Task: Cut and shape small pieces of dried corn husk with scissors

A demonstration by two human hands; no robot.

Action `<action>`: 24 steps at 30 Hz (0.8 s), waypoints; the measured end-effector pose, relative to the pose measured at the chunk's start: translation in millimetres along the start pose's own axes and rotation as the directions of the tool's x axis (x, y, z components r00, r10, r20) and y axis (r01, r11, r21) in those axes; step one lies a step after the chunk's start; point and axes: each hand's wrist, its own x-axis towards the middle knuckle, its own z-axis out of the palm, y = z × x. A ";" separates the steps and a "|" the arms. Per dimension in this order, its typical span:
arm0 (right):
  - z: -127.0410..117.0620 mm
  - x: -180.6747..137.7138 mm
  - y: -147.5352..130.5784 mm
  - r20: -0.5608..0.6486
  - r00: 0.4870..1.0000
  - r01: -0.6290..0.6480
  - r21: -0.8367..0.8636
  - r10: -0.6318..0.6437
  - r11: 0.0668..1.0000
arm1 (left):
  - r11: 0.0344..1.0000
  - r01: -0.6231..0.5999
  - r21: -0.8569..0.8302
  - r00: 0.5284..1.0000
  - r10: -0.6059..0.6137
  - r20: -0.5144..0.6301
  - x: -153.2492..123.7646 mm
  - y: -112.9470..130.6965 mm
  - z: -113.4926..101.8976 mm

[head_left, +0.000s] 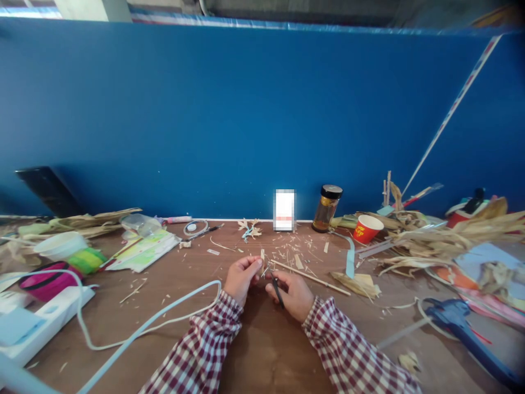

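Note:
My left hand [243,278] is closed, with thumb and fingertips pinching a small strip of dried corn husk [263,255]. Just to its right, my right hand [292,294] is closed around a slim dark tool [278,291]. Its tip points toward the strip; whether it is tweezers or small scissors I cannot make out. Thin pale bits show between the two hands, and some fingertips are hidden. A thin stick [311,278] lies on the table right behind my right hand. Farther back sits a small flower-like husk piece [249,230].
Husk scraps litter the brown table [164,339]. To the right are a lidded jar [327,209], a red paper cup [368,229], a pile of corn husks [463,232] and a blue glue gun [461,323]. A white cable [151,325] and a power strip [49,323] lie left.

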 end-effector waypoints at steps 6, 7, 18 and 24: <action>-0.7 -0.2 2.7 0.039 0.999 -0.027 0.020 0.026 0.999 | 0.999 0.014 -0.035 1.000 -0.013 0.023 -0.4 0.3 0.2; -0.6 -0.2 3.5 0.041 0.999 -0.031 0.024 0.030 0.999 | 0.999 0.021 -0.045 0.999 -0.020 0.026 -0.4 0.4 0.2; 0.1 1.1 9.0 0.133 0.987 -0.099 0.056 0.090 0.994 | 0.996 0.044 -0.078 0.999 -0.043 0.018 -0.2 0.4 0.6; 0.5 1.8 9.8 0.154 0.983 -0.125 0.133 0.104 0.983 | 0.997 0.027 -0.072 0.999 -0.024 0.036 0.7 -1.4 -0.1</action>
